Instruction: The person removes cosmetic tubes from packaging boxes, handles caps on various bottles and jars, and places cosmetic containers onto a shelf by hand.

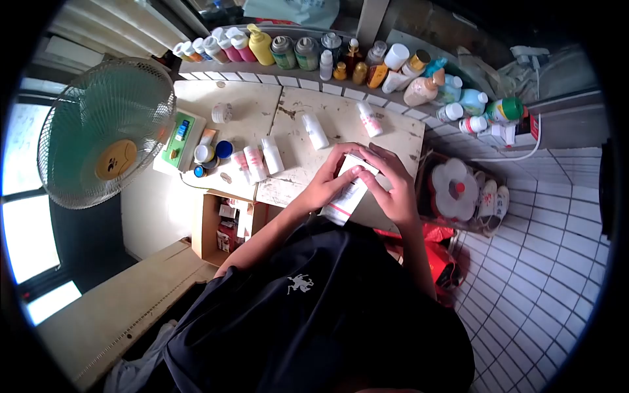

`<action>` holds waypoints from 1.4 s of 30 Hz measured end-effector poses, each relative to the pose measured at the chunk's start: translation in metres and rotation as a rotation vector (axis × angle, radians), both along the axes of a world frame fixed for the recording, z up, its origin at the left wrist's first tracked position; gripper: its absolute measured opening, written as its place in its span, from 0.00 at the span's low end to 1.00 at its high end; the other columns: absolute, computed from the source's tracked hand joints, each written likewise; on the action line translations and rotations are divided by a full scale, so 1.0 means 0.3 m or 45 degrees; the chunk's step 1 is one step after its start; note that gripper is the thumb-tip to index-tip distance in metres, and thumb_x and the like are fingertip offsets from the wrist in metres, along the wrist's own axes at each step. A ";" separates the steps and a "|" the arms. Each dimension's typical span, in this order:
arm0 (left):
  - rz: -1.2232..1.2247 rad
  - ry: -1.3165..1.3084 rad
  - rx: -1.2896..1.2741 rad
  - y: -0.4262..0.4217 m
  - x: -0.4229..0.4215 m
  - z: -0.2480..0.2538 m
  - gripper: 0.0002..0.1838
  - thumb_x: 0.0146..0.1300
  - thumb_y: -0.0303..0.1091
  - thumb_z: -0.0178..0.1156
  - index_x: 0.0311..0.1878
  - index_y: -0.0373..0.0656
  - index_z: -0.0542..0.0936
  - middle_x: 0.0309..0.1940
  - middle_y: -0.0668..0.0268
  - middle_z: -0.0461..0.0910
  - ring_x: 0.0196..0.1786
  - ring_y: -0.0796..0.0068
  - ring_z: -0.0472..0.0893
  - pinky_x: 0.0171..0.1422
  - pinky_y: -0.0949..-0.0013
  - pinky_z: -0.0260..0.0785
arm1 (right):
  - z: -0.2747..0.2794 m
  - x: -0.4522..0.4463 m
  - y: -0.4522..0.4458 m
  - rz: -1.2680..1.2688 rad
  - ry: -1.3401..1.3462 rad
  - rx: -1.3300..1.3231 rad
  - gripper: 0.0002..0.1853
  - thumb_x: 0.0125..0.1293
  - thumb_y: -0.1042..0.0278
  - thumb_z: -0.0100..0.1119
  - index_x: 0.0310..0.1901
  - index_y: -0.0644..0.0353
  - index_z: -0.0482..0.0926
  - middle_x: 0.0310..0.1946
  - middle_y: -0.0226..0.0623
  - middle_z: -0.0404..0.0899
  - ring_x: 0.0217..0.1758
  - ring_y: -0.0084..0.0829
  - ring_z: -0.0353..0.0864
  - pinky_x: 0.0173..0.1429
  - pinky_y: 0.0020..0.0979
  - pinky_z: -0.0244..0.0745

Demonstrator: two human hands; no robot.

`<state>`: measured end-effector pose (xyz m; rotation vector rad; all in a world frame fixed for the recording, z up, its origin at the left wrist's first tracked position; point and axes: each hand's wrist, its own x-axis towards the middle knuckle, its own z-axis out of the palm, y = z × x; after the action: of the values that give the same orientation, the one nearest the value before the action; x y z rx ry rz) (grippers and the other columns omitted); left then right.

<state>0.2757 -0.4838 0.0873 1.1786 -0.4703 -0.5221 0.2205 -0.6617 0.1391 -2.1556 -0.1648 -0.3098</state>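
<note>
"Bottles (314, 131) are sitting on the stained, chipped table (252, 114). What's surrounding it?"

"A fan (108, 131) is standing at the left, containers (284, 52) are lining the far ledge (308, 84), and white tiles (544, 242) are covering the wall at right."

"And the hands?"

"Both are gripping a white box (346, 198) over the table's near edge, toward the right. The left hand (329, 185) is holding its left side; the right hand (393, 185) is curling around its far right."

"What's hiding?"

"Fingers are covering the box's far end, its print is coming out too small to read, the dark shirt (295, 327) is blocking the near view, and shadow is blurring the packets (228, 226) inside the carton (206, 229)."
</note>
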 end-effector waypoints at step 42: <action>-0.517 -0.686 0.392 0.363 0.099 -0.240 0.35 0.65 0.27 0.70 0.74 0.45 0.68 0.71 0.56 0.69 0.76 0.52 0.67 0.79 0.56 0.62 | -0.250 -0.099 0.397 -0.267 0.375 -0.453 0.45 0.62 0.75 0.65 0.80 0.48 0.57 0.61 0.49 0.69 0.61 0.55 0.76 0.60 0.49 0.79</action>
<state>0.3055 -0.3748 0.0152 1.5343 -1.1385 -0.6373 0.1906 -0.5427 0.0641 -2.5477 0.1889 -0.0810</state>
